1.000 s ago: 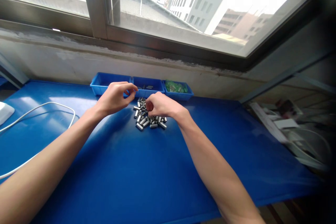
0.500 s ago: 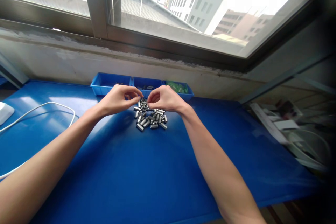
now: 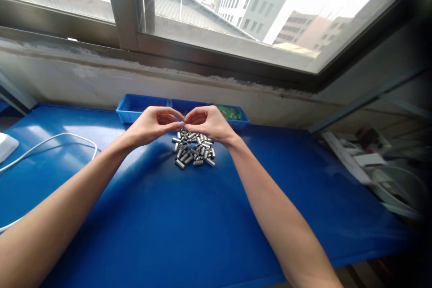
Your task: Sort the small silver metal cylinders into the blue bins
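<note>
My left hand (image 3: pixel 154 122) and my right hand (image 3: pixel 211 122) meet fingertip to fingertip above the far side of a pile of small silvery metal pieces (image 3: pixel 189 155). The pieces are short and bar-like, lying loose on the blue table. Thumb and forefinger of each hand are pinched together at the meeting point. Whatever sits between the fingertips is too small and too covered to name. Behind the hands stand a left blue bin (image 3: pixel 130 110), a middle blue bin (image 3: pixel 189 105) partly hidden by my fingers, and a right bin (image 3: pixel 242 122) holding green material.
The blue table (image 3: pixel 189 225) runs up to a wall below a window (image 3: pixel 216 27). A white cable (image 3: pixel 67 134) curves from a white device (image 3: pixel 7 146) at the left. Papers and other items (image 3: pixel 369 159) lie blurred beyond the table's right side.
My right hand has moved left, and the fingertips of both hands, apart before, now touch. The pile looks the same, with more of its far part showing.
</note>
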The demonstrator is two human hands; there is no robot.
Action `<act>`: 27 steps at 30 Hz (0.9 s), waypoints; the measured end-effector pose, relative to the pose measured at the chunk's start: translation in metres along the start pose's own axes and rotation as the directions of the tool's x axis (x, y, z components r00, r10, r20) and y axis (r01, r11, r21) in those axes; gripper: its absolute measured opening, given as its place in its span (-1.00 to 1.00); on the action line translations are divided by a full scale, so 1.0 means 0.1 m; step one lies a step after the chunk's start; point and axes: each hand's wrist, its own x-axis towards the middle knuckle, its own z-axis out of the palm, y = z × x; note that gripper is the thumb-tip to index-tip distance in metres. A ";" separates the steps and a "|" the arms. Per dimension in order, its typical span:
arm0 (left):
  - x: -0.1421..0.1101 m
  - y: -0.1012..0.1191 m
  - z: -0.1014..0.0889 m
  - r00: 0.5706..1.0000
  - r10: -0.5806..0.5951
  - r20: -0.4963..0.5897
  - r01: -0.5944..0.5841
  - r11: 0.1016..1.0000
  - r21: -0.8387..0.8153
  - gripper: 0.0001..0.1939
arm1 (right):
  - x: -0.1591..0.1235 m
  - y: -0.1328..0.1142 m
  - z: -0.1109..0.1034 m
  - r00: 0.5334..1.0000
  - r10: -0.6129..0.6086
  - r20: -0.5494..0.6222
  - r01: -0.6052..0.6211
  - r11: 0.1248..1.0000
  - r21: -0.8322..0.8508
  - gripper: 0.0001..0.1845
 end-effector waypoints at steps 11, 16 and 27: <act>0.05 -0.02 -0.06 0.941 -0.094 -0.324 0.033 0.981 -0.189 -0.62 | -0.02 -0.05 -0.02 0.999 -0.026 -0.022 0.024 0.996 -0.086 -0.64; 0.11 -0.11 -0.13 0.747 -0.145 -0.648 -0.060 0.957 -0.283 -0.70 | -0.03 -0.02 -0.04 0.998 -0.010 0.068 0.028 0.960 -0.280 -0.76; 0.08 -0.09 -0.08 0.810 -0.133 -0.571 0.017 0.979 -0.204 -0.67 | -0.06 0.00 -0.02 0.976 0.030 0.214 0.109 0.785 -0.610 -0.76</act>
